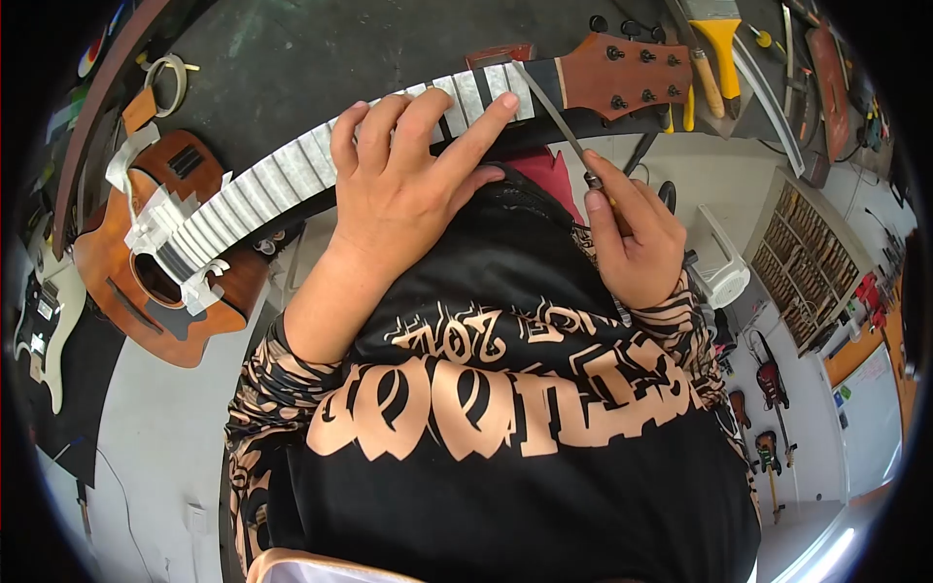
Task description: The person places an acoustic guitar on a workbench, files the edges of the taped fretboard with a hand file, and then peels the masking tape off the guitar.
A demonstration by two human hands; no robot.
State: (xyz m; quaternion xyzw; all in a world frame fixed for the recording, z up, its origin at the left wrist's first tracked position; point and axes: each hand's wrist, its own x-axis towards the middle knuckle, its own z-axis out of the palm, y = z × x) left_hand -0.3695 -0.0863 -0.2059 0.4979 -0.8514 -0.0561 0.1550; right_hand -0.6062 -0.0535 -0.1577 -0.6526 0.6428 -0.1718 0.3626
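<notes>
Grey metal file [551, 111], handle clasped in right hand [637, 228], slants over narrow end of taped guitar fretboard [292, 175]; left hand [403, 175] unclenched, fingers spread on fretboard, index nearest file.

Headstock [627, 76] blocks passage ahead of the right hand [637, 231].

Left hand [400, 189] hides part of long white-taped guitar neck [277, 178]. Slim grey metal tool [554, 114]: handle partly covered by right hand [637, 231].
</notes>
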